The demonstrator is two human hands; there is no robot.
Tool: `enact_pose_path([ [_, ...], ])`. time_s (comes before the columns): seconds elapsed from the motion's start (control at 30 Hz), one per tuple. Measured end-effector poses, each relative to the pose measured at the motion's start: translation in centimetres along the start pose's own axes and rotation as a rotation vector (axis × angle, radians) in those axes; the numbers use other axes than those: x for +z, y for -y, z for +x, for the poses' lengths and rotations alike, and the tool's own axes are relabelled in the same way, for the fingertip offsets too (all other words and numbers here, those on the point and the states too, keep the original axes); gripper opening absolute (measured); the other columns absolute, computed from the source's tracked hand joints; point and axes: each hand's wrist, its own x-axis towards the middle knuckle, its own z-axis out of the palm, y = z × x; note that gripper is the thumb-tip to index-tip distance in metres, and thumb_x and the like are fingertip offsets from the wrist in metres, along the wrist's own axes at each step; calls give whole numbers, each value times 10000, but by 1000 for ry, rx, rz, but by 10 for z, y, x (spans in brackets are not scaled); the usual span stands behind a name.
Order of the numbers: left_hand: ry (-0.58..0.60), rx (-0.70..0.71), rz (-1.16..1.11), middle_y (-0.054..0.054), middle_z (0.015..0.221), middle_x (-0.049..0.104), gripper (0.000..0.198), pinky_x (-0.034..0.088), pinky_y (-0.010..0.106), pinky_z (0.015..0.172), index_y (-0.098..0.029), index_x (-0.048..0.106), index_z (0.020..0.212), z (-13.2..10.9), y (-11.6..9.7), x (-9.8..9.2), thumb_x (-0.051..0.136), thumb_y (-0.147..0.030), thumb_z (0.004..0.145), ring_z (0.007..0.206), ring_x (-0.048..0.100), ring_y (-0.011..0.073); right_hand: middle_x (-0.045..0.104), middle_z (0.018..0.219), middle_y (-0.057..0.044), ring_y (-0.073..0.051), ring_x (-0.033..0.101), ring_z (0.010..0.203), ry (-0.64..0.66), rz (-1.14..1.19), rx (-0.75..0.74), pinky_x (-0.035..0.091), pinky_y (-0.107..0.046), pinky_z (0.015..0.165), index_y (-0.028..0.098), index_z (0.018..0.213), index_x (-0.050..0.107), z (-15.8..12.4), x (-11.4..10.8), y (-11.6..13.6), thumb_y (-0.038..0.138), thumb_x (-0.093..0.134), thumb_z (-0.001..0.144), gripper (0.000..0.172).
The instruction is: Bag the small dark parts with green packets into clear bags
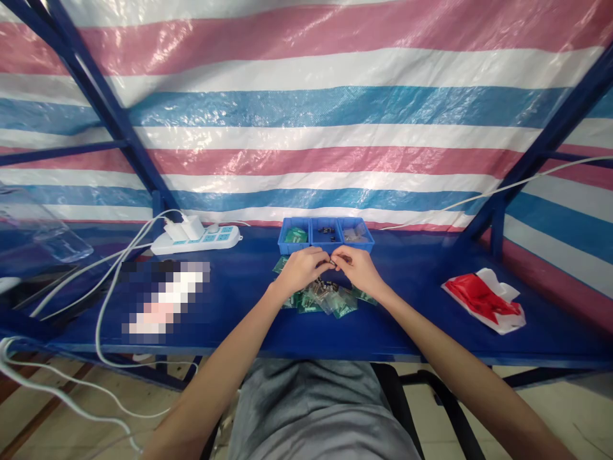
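Above a heap of small bagged green circuit boards (343,303), my left hand (304,267) and my right hand (357,267) meet, fingertips nearly touching. Both are closed in a pinch around a tiny dark part (332,262), too small to name. Just behind them stands a blue three-part bin (326,246). Green boards (295,236) lie in its left compartment, small dark pieces (326,230) in the middle one, and clear bags (355,234) in the right one. My fingers partly cover the heap.
On the blue table (230,319), a white power strip (196,239) with plugs and cables lies at the left, near a blurred-out item (167,300). A red and white packet (486,300) lies at the right. Blue frame posts and a striped sheet stand behind.
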Motion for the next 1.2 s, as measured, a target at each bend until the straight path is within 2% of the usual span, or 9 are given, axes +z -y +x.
enact_pose_path([
  [0.17, 11, -46, 75, 34, 917, 661, 212, 397, 251, 647, -204, 659, 941, 0, -4, 1, 576, -393, 990, 859, 622, 186, 736, 768, -20, -185, 676, 703, 43, -73, -5, 495, -289, 668, 202, 823, 698, 0, -3, 0, 271, 579, 905, 159],
  [0.33, -3, -83, 74, 29, 898, 657, 267, 374, 253, 624, -195, 648, 914, 0, -4, 0, 529, -414, 1011, 798, 616, 171, 754, 840, -28, -193, 681, 767, 66, -123, -16, 475, -285, 677, 202, 880, 717, 0, -3, 5, 296, 584, 921, 168],
  [0.47, -3, -70, 34, 23, 892, 665, 312, 374, 256, 627, -197, 648, 914, 0, -1, 0, 553, -483, 993, 776, 618, 166, 742, 809, -20, -179, 657, 713, 102, -121, -13, 472, -285, 673, 198, 853, 718, -1, -5, 5, 248, 552, 931, 191],
  [0.63, 23, -23, 39, 18, 884, 671, 275, 393, 262, 644, -210, 645, 974, -1, -3, -1, 546, -466, 994, 781, 627, 173, 761, 853, -40, -191, 675, 744, -4, -271, -88, 482, -302, 704, 204, 871, 731, 1, -15, 2, 186, 570, 905, 166],
  [0.83, -9, -89, 67, 32, 874, 669, 261, 411, 263, 651, -213, 657, 979, 0, -8, -7, 457, -377, 1017, 763, 630, 174, 747, 836, -56, -211, 685, 767, -145, -332, -130, 514, -337, 766, 201, 935, 710, 51, -18, -5, 179, 560, 895, 156],
  [0.93, -11, -143, 117, 43, 912, 671, 236, 404, 260, 625, -215, 656, 985, 0, -3, -9, 464, -351, 1008, 764, 635, 178, 732, 929, -84, -221, 668, 790, -191, -417, -128, 512, -362, 814, 178, 1130, 670, 71, -17, -16, 201, 573, 897, 253],
  [1.0, -6, -176, 176, 56, 963, 674, 210, 396, 261, 604, -219, 651, 1013, -1, 3, -10, 475, -333, 1000, 783, 651, 189, 713, 998, -101, -222, 656, 799, -207, -451, -134, 510, -367, 821, 176, 1199, 639, 67, -18, -22, 234, 589, 905, 304],
  [1.07, 8, -195, 235, 68, 999, 677, 200, 391, 268, 589, -225, 648, 1046, -3, 10, -11, 481, -324, 996, 798, 666, 206, 703, 990, -102, -220, 648, 794, -191, -447, -152, 505, -362, 809, 176, 1155, 650, 50, -18, -25, 249, 557, 939, 246],
  [1.2, 73, -238, 293, 78, 958, 694, 170, 413, 286, 605, -229, 667, 1009, -7, 20, -14, 517, -301, 972, 795, 681, 238, 694, 887, -71, -208, 634, 792, -2, -469, -201, 483, -333, 779, 202, 943, 686, 14, -13, -18, 209, 523, 966, 164],
])
